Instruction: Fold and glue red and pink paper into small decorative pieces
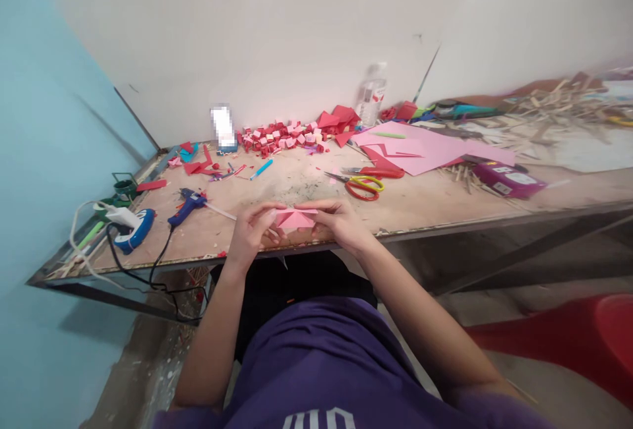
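Observation:
Just over the front edge of the table, a folded piece of pink paper [295, 219] is stretched between my two hands. My left hand [254, 230] pinches its left end between thumb and fingers. At the other end, my right hand [341, 223] grips it the same way. Creases run down the middle of the paper, making a triangular fold. Beyond my right hand lie scissors with yellow and red handles [363, 188] and a red-handled cutter [380, 172]. A blue glue gun [188, 208] with a white glue stick in its back rests left of my left hand.
Small red and pink folded paper pieces [281, 136] are heaped along the back board. Pink paper sheets [425, 149], a plastic bottle [372, 96] and a purple box-like item [509, 178] stand or lie to the right. A blue power strip [136, 231] with cables sits at the left corner.

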Motion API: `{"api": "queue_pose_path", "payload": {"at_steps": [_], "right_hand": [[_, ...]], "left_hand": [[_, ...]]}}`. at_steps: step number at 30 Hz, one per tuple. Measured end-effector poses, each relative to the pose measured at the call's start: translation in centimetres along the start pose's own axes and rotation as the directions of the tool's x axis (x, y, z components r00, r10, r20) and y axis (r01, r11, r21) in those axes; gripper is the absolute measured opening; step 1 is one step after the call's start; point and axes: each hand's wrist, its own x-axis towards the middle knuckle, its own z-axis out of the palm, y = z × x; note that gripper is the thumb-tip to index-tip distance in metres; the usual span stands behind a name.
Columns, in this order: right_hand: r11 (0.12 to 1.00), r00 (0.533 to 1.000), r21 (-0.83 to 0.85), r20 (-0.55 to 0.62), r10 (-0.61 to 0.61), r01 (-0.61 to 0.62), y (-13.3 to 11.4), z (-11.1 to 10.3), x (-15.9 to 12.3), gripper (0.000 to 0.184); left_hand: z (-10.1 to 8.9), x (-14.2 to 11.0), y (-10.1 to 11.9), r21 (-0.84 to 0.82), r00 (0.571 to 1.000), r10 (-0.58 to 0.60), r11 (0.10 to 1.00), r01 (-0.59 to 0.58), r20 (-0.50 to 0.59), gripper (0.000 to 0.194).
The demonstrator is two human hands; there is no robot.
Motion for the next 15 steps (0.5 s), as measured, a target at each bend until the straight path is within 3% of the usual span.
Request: {"api": "queue_pose_path", "payload": {"at_steps": [8,15], "right_hand": [[0.994,0.995,-0.093,0.087,-0.040,0.048,0.19,-0.22,0.16,0.025],[0.999,0.992,0.000,0.120,0.048,-0.048,-0.19,-0.06,-0.31,0.029]], "left_hand": [[0.87,0.38,0.29,0.120,1.000,0.013,0.993,-0.012,-0.003,0.047],[0.24,0.38,-0.49,0.118,0.994,0.110,0.987,-0.112,0.021,0.036]]}}
